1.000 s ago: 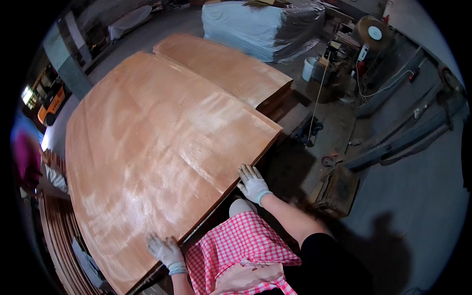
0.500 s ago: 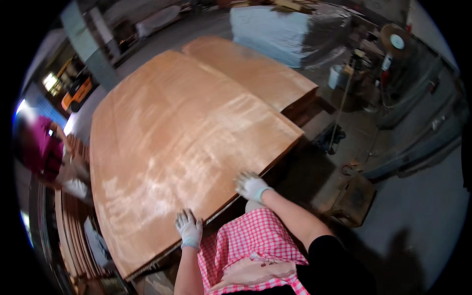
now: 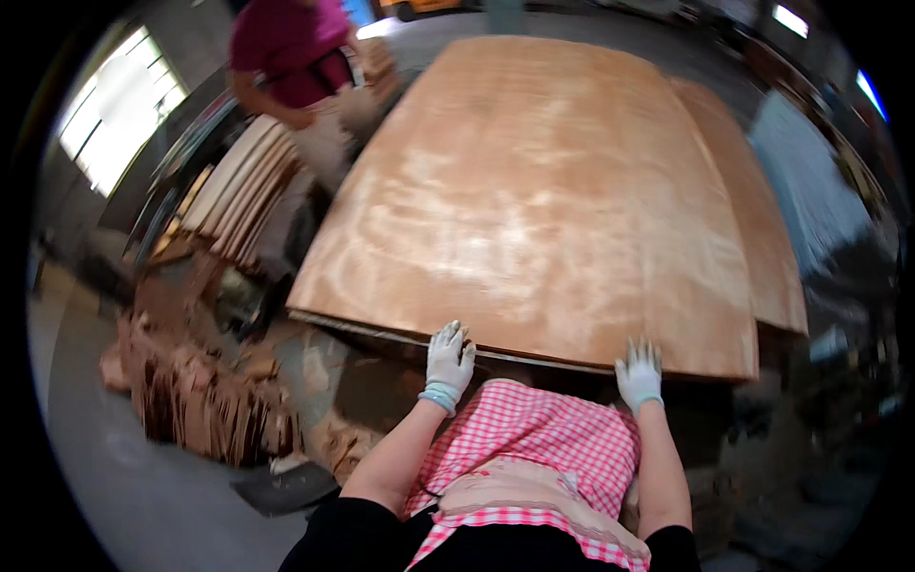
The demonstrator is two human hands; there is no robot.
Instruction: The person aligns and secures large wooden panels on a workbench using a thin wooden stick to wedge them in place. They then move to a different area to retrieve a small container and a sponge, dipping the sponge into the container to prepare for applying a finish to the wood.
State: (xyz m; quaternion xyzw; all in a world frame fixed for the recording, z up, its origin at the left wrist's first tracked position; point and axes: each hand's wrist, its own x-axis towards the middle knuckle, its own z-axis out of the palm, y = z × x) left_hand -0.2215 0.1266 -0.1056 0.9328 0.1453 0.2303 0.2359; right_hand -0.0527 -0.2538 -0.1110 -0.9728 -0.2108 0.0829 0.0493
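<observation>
A large, smooth sheet of light brown wood veneer or plywood (image 3: pixel 534 219) lies flat on top of a stack in front of me. My left hand (image 3: pixel 448 360), in a pale glove with a bluish cuff, rests at the sheet's near edge, its fingers extended over the rim. To the right, at the same edge, my gloved right hand (image 3: pixel 640 372) lies with fingers stretched out on the wood. Neither hand appears to grip anything; the thumbs' hold on the edge is hard to make out. A pink-and-white checked apron (image 3: pixel 534 429) shows between my forearms.
A second wood stack (image 3: pixel 753 210) adjoins on the right, with a pale blue wrapped pile (image 3: pixel 805 181) beyond it. At the far left stands a person in a magenta top (image 3: pixel 291 48) beside bent boards (image 3: pixel 243 191). Brown veneer scraps (image 3: pixel 195 391) are heaped on the left floor.
The view has swung left, bringing the scrap heap and window into sight. My right hand has shifted back toward the sheet's near edge. The hands are farther apart.
</observation>
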